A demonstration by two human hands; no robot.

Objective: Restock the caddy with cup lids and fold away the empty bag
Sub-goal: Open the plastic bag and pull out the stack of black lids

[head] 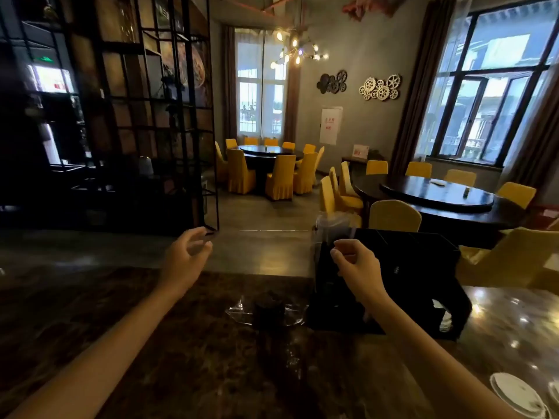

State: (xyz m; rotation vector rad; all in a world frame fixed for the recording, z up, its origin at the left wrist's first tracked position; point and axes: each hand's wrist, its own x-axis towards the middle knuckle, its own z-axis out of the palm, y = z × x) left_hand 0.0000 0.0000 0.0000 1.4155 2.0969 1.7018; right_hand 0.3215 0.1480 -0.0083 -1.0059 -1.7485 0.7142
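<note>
1. Neither hand has a real grip on anything as far as I can see. Left hand [189, 255] is up in the air over the counter with the fingers loosely spread and curled, nothing in it.
2. Right hand [357, 263] is half curled in front of the caddy, thumb and forefinger pinched close. Can't tell if there's anything thin between them.
3. The black caddy [405, 267] sits on the dark marble counter [151, 343], right of centre. Its top is split into compartments, and some clear plastic [332, 225] pokes up from its back left corner.
4. The stack of dark cup lids [269, 309] stands on the counter just left of the caddy, on top of a crumpled clear bag [239, 311].
5. White plates [514, 394] sit at the bottom right edge. Yellow-covered chairs [393, 216] around dark round tables [438, 195] fill the room behind.
</note>
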